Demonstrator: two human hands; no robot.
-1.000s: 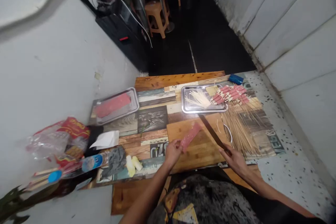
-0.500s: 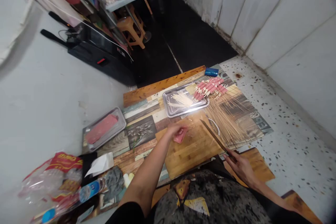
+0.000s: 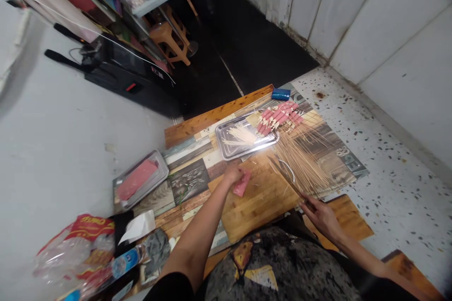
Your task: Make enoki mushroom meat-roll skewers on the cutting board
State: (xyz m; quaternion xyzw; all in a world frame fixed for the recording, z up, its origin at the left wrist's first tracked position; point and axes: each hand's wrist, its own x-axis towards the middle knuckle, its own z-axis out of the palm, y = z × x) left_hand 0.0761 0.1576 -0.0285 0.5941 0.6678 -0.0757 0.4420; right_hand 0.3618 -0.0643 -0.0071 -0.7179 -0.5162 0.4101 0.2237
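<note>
My left hand (image 3: 233, 174) pinches the edge of a thin pink meat slice (image 3: 242, 185) at the left part of the wooden cutting board (image 3: 259, 211). My right hand (image 3: 320, 215) is closed round the handle of a long knife (image 3: 286, 176), whose blade slants over the board's right edge. Beyond the board, a clear tray (image 3: 228, 154) bears a bunch of pale enoki mushrooms (image 3: 240, 135). Meat-wrapped mushroom rolls (image 3: 277, 116) are piled at that tray's right end. Many thin wooden skewers (image 3: 307, 164) lie fanned out right of the board.
On the left, another tray (image 3: 163, 169) contains a slab of pink meat (image 3: 137, 179). Nearer me are a white paper (image 3: 138, 226), a plastic bottle (image 3: 125, 263) and a red plastic bag (image 3: 92, 230). A blue packet (image 3: 281, 94) lies at the table's far corner. White walls flank both sides.
The meat slice in my left hand has opened out and hangs flatter against the board. My right hand keeps the knife in nearly the same place. The view has shifted slightly.
</note>
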